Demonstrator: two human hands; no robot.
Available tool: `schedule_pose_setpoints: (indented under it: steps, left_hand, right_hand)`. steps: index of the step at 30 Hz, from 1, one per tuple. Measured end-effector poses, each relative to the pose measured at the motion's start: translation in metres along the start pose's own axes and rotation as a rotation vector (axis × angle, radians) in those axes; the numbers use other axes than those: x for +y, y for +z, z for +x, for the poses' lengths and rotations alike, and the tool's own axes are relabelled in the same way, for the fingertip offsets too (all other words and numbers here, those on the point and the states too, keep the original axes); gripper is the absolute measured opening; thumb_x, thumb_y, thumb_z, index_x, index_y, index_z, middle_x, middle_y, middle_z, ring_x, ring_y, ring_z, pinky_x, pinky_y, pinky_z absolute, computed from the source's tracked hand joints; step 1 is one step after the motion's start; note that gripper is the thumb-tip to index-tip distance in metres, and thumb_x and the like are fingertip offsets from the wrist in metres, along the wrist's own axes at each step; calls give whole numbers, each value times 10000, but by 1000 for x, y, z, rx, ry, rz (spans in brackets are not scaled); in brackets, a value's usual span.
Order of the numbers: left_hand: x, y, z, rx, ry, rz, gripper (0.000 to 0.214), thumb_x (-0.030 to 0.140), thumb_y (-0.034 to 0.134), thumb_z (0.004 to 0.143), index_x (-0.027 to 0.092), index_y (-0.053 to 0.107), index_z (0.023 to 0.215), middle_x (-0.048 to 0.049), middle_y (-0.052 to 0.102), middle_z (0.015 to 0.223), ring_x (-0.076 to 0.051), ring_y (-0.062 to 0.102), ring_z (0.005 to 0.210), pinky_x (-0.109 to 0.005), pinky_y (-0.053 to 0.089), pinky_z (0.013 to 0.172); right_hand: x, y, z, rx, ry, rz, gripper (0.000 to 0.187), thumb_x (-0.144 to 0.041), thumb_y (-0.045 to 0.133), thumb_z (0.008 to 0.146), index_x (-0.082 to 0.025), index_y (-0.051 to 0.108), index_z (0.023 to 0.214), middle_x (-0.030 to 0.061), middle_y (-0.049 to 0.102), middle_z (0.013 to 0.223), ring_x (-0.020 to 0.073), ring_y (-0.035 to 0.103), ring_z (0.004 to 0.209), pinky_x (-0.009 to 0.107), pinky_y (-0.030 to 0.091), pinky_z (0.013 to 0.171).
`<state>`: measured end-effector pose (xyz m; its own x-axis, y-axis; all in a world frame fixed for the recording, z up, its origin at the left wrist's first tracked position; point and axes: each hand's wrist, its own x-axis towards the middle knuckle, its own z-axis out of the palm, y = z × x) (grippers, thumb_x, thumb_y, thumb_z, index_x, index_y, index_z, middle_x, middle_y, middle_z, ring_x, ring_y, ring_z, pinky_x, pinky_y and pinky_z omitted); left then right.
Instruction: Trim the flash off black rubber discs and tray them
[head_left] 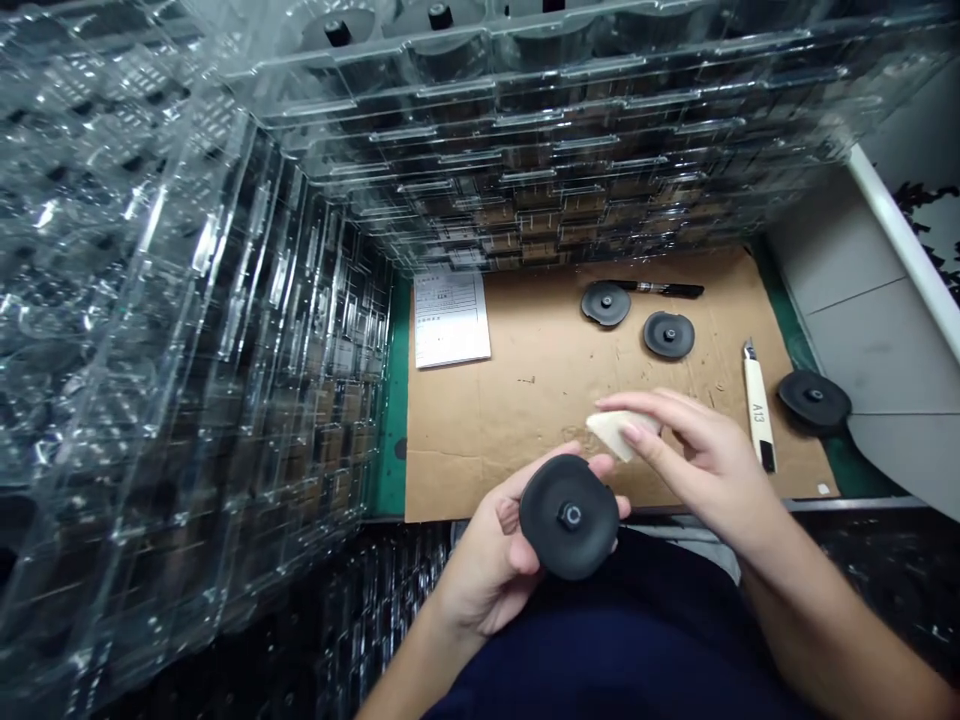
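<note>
From the head camera, the left hand [487,560] lies palm up at the near edge of the work area, its fingers curled under a round black rubber disc [559,525], which sits flat on the hand with its central metal-ringed hub facing up. The right hand [697,450] is held narrow, pinching a pale wedge-shaped pad [619,432] between thumb and fingers, just beside the disc and apart from it; what the pad is made of is too unclear to tell. Beyond the hands, a sheet of brown cardboard [525,430] lies on a green mat [395,400]. On the cardboard are two more black discs [605,303] [668,335], a black marker [664,289] touching the farther disc, and a cream utility knife [759,410] marked A13. A third black disc [814,402] sits past the knife at the cardboard's right edge. A printed paper form [450,318] lies at the far left corner of the cardboard. Stacks of clear plastic trays [172,330] rise along the left and far sides, and a white rail [911,250] runs along the right. Dark clothing [600,640] fills the bottom of the view.
</note>
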<state>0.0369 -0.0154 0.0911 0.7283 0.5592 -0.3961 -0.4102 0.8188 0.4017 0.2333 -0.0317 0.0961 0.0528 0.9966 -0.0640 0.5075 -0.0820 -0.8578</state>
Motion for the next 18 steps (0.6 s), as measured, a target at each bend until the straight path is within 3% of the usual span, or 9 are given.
schedule_pose_setpoints:
  steps: [4, 7, 9, 12, 15, 18]
  left_hand:
    - [0, -5, -1, -35, 22, -27, 711, 417, 776, 629, 209, 538, 1265, -144, 542, 1332, -324, 591, 1111, -366, 546, 840]
    - [-1, -6, -1, -11, 18, -10, 690, 444, 749, 658, 209, 531, 1269, -157, 528, 1344, -328, 593, 1107, -371, 555, 823]
    - [0, -4, -1, 2, 14, -8, 665, 439, 747, 664, 212, 539, 1253, -155, 543, 1326, -321, 603, 1092, -360, 558, 809]
    - [0, 2, 0, 16, -7, -30, 625, 403, 765, 657, 214, 563, 1217, -135, 584, 1276, -300, 615, 1071, -350, 551, 817]
    - [-2, 8, 1, 42, 7, -21, 632, 400, 786, 633, 199, 585, 1198, -113, 629, 1207, -272, 632, 1033, -343, 526, 860]
    - [-6, 9, 1, 98, -3, 32, 557, 342, 772, 674, 161, 611, 1175, -95, 675, 1099, -240, 631, 1020, -323, 473, 937]
  right_hand:
    - [33, 18, -25, -158, 113, 32, 259, -297, 473, 917, -234, 617, 1122, 59, 674, 1082, 203, 635, 991, 341, 535, 808]
    - [43, 24, -37, -196, 137, 80, 268, -306, 492, 907, -220, 609, 1132, 79, 677, 1091, 217, 644, 977, 358, 547, 776]
    - [40, 20, -38, -134, 169, 75, 256, -307, 496, 905, -218, 617, 1112, 74, 679, 1078, 217, 646, 960, 344, 545, 749]
    - [18, 4, -33, 71, 167, 34, 219, -276, 527, 894, -237, 624, 1086, 47, 670, 1069, 199, 631, 951, 301, 518, 731]
    - [-15, -8, -27, 208, -96, -21, 299, -159, 569, 862, -254, 597, 1144, 27, 659, 1084, 174, 611, 933, 293, 473, 759]
    - [-38, -7, -18, 60, -479, -57, 328, -91, 528, 861, -236, 604, 1146, 18, 686, 987, 147, 587, 775, 312, 423, 694]
